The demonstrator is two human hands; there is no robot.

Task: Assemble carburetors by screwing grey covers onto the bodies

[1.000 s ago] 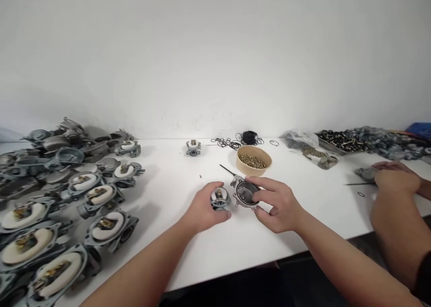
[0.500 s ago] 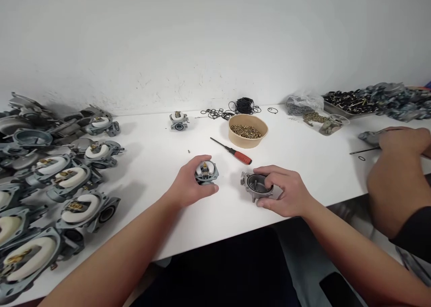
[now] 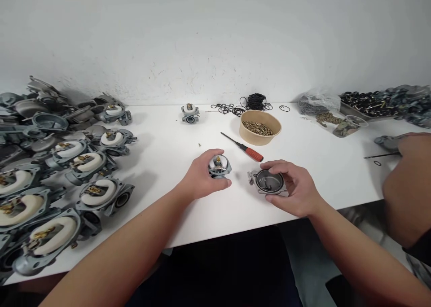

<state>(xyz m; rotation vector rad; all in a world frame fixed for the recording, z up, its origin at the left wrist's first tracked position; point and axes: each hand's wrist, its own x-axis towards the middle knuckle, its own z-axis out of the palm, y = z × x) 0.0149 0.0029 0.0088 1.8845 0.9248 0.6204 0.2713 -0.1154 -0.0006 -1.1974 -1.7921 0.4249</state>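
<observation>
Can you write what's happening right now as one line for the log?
left hand: holds small grey metal carburetor body | right hand: holds round grey metal bowl | between them: white table | behind: red-handled screwdriver

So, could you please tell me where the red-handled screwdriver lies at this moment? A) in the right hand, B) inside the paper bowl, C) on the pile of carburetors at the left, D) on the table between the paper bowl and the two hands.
D: the screwdriver lies bare on the white table, just before the paper bowl, untouched by the left hand or right hand.
</observation>
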